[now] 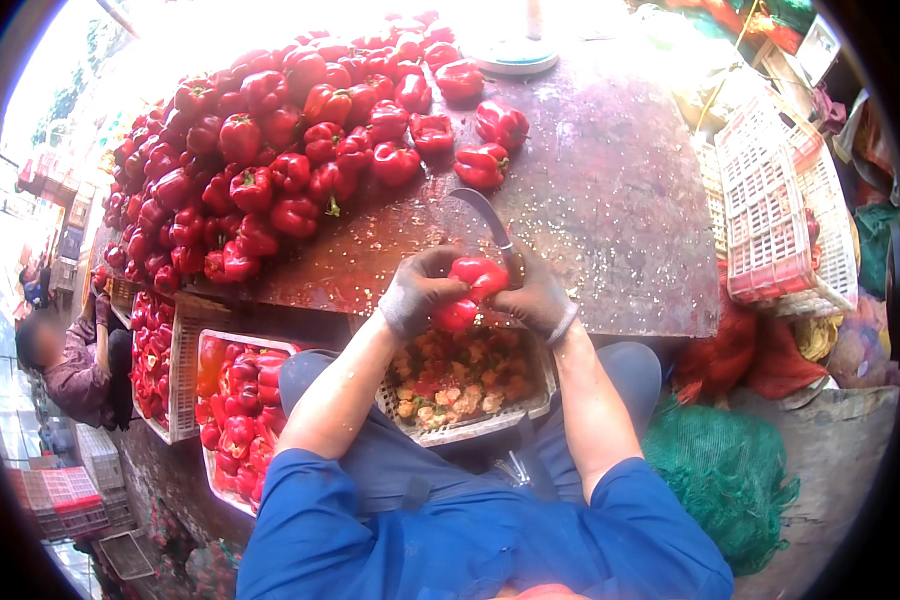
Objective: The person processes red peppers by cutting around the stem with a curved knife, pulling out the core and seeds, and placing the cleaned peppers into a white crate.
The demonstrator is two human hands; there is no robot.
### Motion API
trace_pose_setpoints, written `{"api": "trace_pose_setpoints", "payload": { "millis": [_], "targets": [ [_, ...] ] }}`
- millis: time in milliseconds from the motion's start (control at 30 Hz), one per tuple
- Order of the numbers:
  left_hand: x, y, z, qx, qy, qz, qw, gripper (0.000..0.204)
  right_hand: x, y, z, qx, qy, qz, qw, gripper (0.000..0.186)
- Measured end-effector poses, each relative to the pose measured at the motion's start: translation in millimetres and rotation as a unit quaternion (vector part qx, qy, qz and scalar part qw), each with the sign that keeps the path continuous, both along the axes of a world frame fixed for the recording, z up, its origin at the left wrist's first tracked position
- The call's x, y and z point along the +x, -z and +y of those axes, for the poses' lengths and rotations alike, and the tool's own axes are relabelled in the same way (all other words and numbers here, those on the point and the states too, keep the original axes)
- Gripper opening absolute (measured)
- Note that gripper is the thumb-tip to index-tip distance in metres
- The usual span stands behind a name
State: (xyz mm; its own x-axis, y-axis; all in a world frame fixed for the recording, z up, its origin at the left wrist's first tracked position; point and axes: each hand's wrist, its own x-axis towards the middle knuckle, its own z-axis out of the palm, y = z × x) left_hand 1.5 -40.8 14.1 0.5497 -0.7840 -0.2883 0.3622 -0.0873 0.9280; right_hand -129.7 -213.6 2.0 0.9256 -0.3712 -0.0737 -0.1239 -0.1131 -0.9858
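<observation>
The grey-gloved fingers [432, 268] of the left hand [417, 290] curl tightly around a glossy red bell pepper [470, 290], gripping its left side. The right hand [538, 295], also gloved in grey, has its fingers closed on the handle of a curved, dark-bladed knife [485, 220], whose blade arcs up and to the left above the pepper; the hand presses against the pepper's right side. The pepper sits between both hands, just over the near edge of the worn, rust-brown metal surface [610, 200].

Directly below the hands, resting on the person's lap, is a white plastic basket of pepper cores and seeds [460, 385]. Spread over the left and far part of the surface lies a large heap of whole red bell peppers [270, 150]. To the left of the lap stands a white plastic crate filled with red peppers [235, 410]. To the right of the surface, stacked empty white lattice crates [770, 210] lean, and a green mesh sack [720, 470] lies beside the person's right knee. Another person's sleeve [75, 375] shows at the far left.
</observation>
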Motion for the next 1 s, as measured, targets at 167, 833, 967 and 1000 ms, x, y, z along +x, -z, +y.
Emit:
{"api": "trace_pose_setpoints", "payload": {
  "millis": [167, 833, 967, 1000],
  "targets": [
    [-6, 9, -7, 0.050, 0.080, -0.079, 0.992, 0.049, -1, 13, 5, -0.094, 0.007, 0.019, 0.995, 0.091],
    [-13, 24, -7, -0.065, -0.109, -0.032, 0.991, 0.039, 11, 26, 18, 0.300, 0.201, -0.007, 0.933, 0.069],
    [10, -5, 1, -0.077, -0.168, -0.129, 0.974, 0.038, 8, 38, 26, 0.262, 0.105, -0.030, 0.959, 0.064],
    [20, -9, 11, -0.081, -0.189, -0.141, 0.968, 0.038, 8, 32, 25, 0.244, 0.042, -0.012, 0.969, 0.065]
  ]
}}
